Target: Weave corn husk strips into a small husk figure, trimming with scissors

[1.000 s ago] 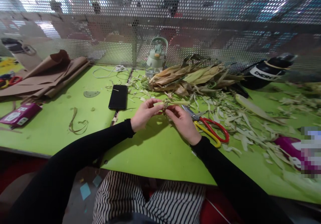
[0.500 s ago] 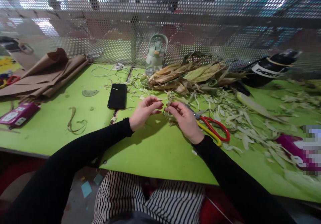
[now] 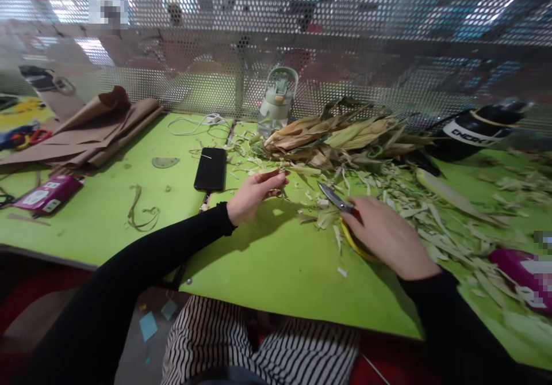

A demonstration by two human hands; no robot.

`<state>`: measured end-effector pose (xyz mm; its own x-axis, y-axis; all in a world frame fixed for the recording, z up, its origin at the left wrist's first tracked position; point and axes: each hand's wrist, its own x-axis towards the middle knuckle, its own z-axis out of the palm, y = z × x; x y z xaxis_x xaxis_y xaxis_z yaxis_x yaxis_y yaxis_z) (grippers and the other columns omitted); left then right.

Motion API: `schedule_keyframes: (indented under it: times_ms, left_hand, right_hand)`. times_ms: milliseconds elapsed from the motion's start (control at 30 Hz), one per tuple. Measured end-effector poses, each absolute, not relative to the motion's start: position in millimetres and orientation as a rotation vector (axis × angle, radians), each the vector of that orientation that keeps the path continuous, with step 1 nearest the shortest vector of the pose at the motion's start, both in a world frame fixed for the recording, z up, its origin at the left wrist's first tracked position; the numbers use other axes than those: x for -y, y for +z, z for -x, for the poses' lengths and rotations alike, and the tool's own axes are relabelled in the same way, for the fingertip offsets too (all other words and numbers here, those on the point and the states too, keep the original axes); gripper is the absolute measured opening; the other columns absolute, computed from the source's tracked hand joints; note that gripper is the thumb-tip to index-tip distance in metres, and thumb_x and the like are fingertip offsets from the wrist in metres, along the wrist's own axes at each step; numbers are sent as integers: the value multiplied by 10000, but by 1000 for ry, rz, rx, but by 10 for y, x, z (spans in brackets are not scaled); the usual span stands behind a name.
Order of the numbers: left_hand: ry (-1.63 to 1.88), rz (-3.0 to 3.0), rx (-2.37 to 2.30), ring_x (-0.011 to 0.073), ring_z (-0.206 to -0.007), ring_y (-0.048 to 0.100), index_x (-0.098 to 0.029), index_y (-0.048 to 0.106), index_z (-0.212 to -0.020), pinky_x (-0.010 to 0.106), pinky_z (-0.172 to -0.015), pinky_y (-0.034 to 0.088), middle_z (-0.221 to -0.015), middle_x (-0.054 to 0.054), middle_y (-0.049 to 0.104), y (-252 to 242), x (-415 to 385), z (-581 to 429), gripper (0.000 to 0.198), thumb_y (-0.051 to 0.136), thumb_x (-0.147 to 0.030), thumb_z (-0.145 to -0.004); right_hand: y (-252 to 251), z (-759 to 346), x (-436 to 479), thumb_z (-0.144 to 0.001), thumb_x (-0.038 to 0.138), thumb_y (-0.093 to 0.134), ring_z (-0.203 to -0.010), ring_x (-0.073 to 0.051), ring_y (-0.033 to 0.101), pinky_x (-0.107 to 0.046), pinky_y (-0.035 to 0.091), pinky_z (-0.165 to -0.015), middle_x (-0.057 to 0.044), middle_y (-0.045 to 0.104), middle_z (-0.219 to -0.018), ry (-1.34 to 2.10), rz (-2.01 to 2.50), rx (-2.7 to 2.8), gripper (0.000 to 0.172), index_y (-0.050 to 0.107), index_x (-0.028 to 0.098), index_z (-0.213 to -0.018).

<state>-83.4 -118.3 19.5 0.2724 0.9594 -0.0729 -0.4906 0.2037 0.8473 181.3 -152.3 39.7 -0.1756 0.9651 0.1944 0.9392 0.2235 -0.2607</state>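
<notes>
My left hand (image 3: 257,194) is closed in a pinch on a small braided piece of corn husk (image 3: 282,169), held a little above the table. Only bits of the braid show past my fingertips. To the right, my right hand (image 3: 386,232) has closed over the handles of a pair of scissors (image 3: 336,199). The blades point up and to the left, and part of a yellow handle shows below my palm. My right fingertips are hidden by the back of the hand. Thin husk scraps (image 3: 323,218) lie near the blades.
A pile of dry corn husks (image 3: 336,134) lies at the back, before a green bottle (image 3: 276,106). A phone (image 3: 210,169), brown paper (image 3: 92,134) and a purple box-like item (image 3: 49,194) are on the left. A black bottle (image 3: 472,129) leans at the back right.
My right hand has let go of the braided piece and moved right onto the scissors. My left hand still holds the braid. The camera view has shifted slightly.
</notes>
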Motion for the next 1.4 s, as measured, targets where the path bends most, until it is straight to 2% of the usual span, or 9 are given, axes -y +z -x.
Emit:
schedule_keyframes:
  times_ms: [167,333,500,633,700,800,933,1067,1400]
  left_hand:
    - [1177,-788,-681,86,-756,589,-144,722,-887,249,-769,420,-863,24,704,270,1167,843,152,786,-235,-785]
    - [1167,-800,-672,87,-778,601,-147,710,-891,243,-774,420,-860,21,708,305,1224,844,146,774,-237,-795]
    - [1180,-790,-667,102,-810,614,-153,703,-891,249,-785,419,-858,21,708,314,1240,847,153,779,-235,-787]
    - [1225,-749,-634,108,-819,613,-149,704,-878,268,-818,423,-877,25,711,302,1205,836,131,776,-201,-782]
    - [1252,-741,-624,105,-815,608,-151,708,-880,273,-832,423,-880,21,706,295,1186,839,141,782,-213,-778]
    - [1268,-754,-616,97,-791,598,-158,714,-882,267,-823,427,-859,9,699,295,1174,854,154,787,-246,-779]
    - [1279,-755,-597,90,-774,598,-161,723,-871,253,-792,434,-845,4,704,316,1187,866,147,790,-252,-776]
    - [1282,-746,-587,91,-789,613,-160,723,-861,254,-796,442,-854,3,710,322,1201,865,140,795,-238,-770]
    - [1203,-807,-611,113,-833,629,-160,720,-857,272,-833,432,-902,33,740,243,1199,833,171,805,-276,-763]
  right_hand:
    - [301,-2245,1768,-815,413,577,-898,-408,650,-520,513,-747,-233,655,-1033,-34,1889,2287,390,616,153,-1103]
    - [264,-2172,1785,-739,327,583,-635,-309,614,-417,460,-577,-131,637,-736,-7,1986,2219,148,571,221,-842]
    - [483,-2172,1722,-681,350,700,-411,-201,464,-352,326,-423,-41,540,-542,326,2053,1856,213,514,269,-747]
    - [619,-2103,1858,-763,565,689,-555,-210,563,-358,435,-481,-69,613,-731,571,1825,1608,366,559,269,-933]
    - [606,-1980,1959,-768,628,689,-550,-177,515,-324,427,-471,-2,511,-667,937,1611,1455,443,562,280,-1011]
    - [510,-1743,2081,-752,749,627,-490,-110,376,-277,366,-402,37,422,-669,1374,1354,1390,542,594,249,-960]
    - [407,-1482,2142,-758,749,640,-548,-104,435,-278,477,-494,30,464,-728,1630,1287,1414,584,626,234,-1034]
    - [401,-1348,2103,-761,766,623,-576,-115,469,-293,524,-538,22,480,-739,1626,1263,1464,619,628,230,-1071]
    - [139,-1290,1875,-697,822,623,-493,-88,408,-268,507,-427,42,441,-702,1560,1179,1437,683,599,221,-1020]
